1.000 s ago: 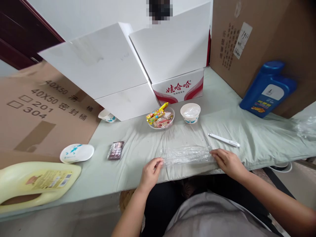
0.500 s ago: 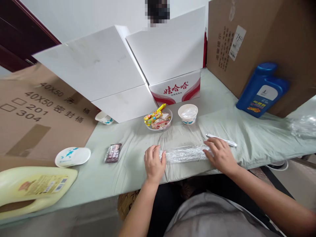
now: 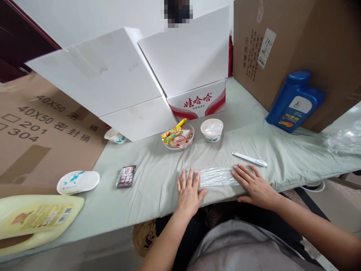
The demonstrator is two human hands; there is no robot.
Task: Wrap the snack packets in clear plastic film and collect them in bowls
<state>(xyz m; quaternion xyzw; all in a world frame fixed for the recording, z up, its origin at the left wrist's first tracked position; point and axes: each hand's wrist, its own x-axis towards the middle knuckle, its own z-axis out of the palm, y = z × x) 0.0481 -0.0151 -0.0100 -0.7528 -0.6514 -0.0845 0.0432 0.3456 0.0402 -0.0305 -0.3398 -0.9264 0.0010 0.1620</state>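
Observation:
A flattened strip of clear plastic wrap lies crosswise near the front edge of the cloth-covered table. On its left end rests my left hand, fingers spread and flat. My right hand presses its spread fingers on the other end. Just beyond the right hand is a white slim-handled tool, perhaps a utility knife. Past the strip stand a clear bowl of wrapped snacks and a paper cup holding clear plastic.
A brown snack packet and a tipped paper cup lie to the left, near a yellow jug. White boxes stand at the back. A blue bottle leans by a cardboard box on the right.
Both hands have gone from curled fingers around the plastic's ends to spread palms lying on it. My left hand has shifted rightward, and the plastic looks flatter.

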